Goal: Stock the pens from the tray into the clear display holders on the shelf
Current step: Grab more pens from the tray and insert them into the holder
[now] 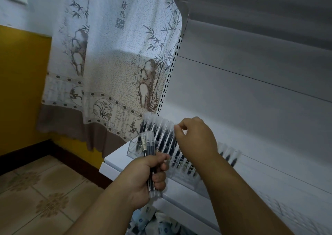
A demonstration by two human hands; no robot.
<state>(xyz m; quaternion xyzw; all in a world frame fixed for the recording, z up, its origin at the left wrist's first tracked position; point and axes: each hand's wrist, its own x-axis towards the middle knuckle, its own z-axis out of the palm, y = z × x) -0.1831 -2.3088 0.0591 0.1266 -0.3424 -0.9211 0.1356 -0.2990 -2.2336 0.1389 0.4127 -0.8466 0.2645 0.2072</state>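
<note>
Left hand (143, 173) grips a pen bundle (148, 144); right hand (194, 137) pinches a racked pen's cap (171, 126).

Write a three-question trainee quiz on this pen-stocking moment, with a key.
1. True or false: the left hand grips a bundle of pens.
2. Which hand is at the caps of the pens in the clear holder?
3. The holder sits on the white ____.

Key: 1 true. 2 The right hand, fingertips pinched at a pen cap. 3 shelf.
</note>
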